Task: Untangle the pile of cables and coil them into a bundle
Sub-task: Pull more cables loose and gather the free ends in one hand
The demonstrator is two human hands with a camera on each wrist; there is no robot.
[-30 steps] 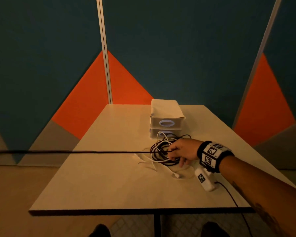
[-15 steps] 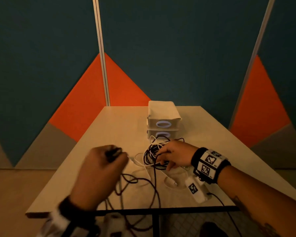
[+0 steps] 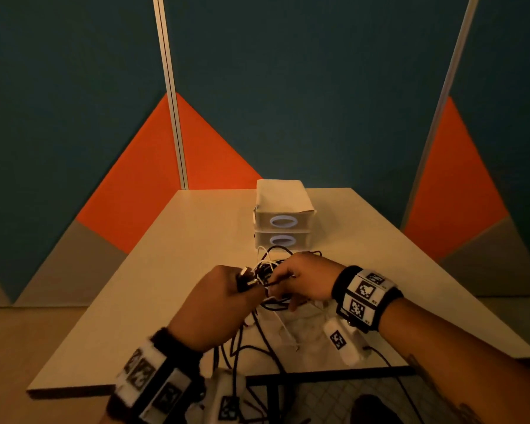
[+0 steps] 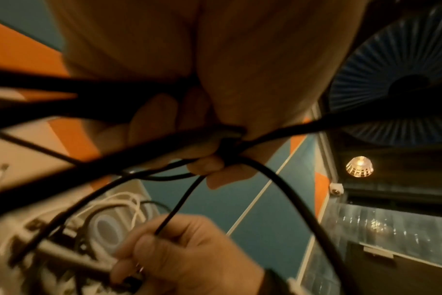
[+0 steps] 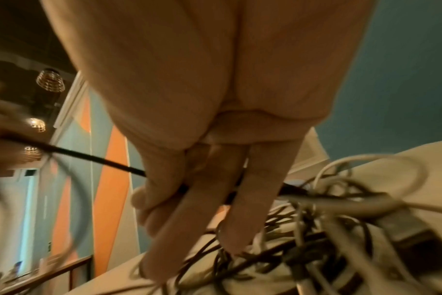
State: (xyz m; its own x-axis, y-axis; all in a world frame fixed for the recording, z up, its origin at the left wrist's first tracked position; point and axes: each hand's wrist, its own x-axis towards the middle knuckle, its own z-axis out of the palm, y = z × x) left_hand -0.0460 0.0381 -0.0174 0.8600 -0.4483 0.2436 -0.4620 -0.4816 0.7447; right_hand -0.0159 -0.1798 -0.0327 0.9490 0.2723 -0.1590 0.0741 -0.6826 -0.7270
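While left hand (image 3: 210,304) fingers (image 4: 204,165) clamp gathered thin black cable loops (image 4: 278,179), right hand (image 3: 303,281) fingers (image 5: 255,199) pinch one strand from black-and-white cable tangle (image 3: 268,270), likely feeding the coil.

A pale table (image 3: 172,258) carries tangled cables (image 3: 270,328) and two stacked boxes (image 3: 283,215).

Cable tangle (image 3: 268,280) mostly hidden btwn both hands; individual runs can't be traced. Right wrist view blurred. Black strands cut off at head view's bottom edge.
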